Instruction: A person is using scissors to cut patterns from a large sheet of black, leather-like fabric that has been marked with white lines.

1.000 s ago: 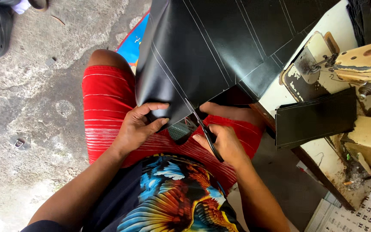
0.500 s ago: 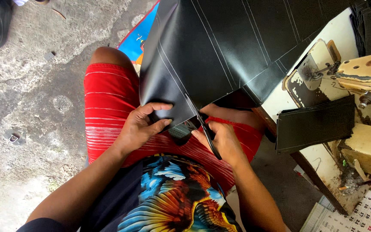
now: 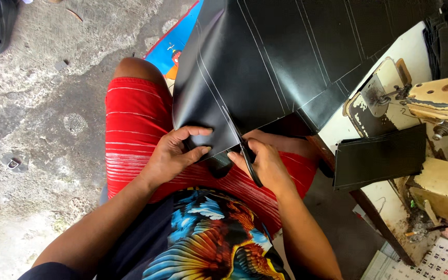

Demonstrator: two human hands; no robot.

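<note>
Scissors (image 3: 248, 158), dark-handled, clenched in right hand (image 3: 265, 165); left hand (image 3: 175, 153) pinches large black chalk-lined leatherette sheet (image 3: 265, 62) taut. Better keep blades on white line.

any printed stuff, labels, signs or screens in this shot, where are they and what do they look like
Wall calendar: bottom right corner, below the sewing machine; white page with a grid of dark and red figures.
Printed sheet: on the ground under the black sheet, above the knee; blue with a red edge and cartoon-like picture.
No screens or packages show.
</note>
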